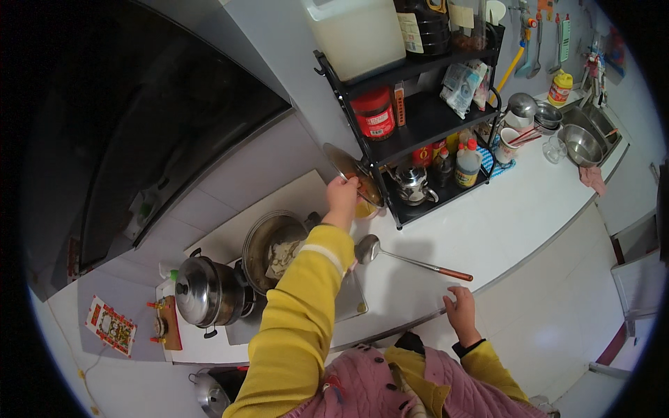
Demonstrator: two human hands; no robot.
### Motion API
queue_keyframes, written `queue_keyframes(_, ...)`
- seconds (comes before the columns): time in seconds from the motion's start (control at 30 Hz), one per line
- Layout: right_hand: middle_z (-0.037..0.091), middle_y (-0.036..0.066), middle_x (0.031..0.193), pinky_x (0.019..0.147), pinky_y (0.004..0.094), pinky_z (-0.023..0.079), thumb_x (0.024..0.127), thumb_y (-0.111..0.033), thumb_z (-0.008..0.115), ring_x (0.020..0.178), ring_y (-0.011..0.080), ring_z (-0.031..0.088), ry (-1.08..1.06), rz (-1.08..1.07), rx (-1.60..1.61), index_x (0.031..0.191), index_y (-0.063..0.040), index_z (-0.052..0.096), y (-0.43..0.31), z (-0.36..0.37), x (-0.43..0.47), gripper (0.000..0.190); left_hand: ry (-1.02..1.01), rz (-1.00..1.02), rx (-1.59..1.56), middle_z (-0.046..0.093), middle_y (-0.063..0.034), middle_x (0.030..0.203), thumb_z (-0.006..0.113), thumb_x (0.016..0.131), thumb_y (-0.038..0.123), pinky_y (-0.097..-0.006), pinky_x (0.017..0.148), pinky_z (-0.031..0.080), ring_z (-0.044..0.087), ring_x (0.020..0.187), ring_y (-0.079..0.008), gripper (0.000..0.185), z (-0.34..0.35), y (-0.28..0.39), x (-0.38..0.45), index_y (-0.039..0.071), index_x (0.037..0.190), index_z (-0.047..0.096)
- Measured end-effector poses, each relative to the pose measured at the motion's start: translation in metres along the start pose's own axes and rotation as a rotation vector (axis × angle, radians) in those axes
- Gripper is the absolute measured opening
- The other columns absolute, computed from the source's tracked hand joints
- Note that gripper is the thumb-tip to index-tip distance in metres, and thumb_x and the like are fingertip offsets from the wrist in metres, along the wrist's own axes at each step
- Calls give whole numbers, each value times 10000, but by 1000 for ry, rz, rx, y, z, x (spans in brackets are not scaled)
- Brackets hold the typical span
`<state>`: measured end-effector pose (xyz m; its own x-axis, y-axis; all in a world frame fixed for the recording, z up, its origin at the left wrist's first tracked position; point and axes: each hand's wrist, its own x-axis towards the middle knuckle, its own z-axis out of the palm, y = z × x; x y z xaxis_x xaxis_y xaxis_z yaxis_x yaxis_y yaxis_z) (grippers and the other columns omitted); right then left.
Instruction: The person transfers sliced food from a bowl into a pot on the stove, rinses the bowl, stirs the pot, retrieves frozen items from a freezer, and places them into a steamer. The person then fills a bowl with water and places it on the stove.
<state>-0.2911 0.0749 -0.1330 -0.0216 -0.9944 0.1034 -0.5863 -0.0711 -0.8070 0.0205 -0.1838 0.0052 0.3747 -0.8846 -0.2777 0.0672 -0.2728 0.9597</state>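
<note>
My left hand [343, 198], reaching forward past the open pot, is at the edge of a round lid [360, 177] that stands tilted against the shelf rack; its fingers look closed on the lid's rim or knob. Pale pieces of food [283, 258] lie in the open metal pot [256, 251] on the stove. A metal ladle [368, 248] with a wooden handle end rests on the white counter [413, 292]. Beside the counter's front edge, near that handle, my right hand [462, 313] hangs with fingers apart and nothing in it.
A lidded steamer pot [201, 292] stands left of the open pot. The black shelf rack [434, 143] holds jars, bottles and a metal kettle [413, 184]. Farther right are a cup with chopsticks [507, 149], metal bowls and a sink [596, 125]. A yellow container [365, 210] sits under the lid.
</note>
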Motion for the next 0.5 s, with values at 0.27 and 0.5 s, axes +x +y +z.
queue_keyframes(0.27, 633, 162, 948, 658, 386, 510, 813, -41, 702, 820, 323, 608, 52, -166, -34, 1014, -23, 618, -20, -10, 0, 219, 16, 75, -195, 688, -56, 1025, 591, 964, 145, -269, 626, 540, 696, 854, -162, 114, -32, 19, -37, 86, 1060, 608)
queue_keyframes(0.5, 616, 142, 905, 666, 329, 493, 882, -95, 665, 735, 254, 592, -154, -139, 216, 1085, -11, 622, -106, -4, 48, 225, -75, 115, -431, 652, -118, 1187, 577, 975, 124, -340, 770, 584, 681, 1024, -246, 259, -91, 39, -130, 25, 1214, 567)
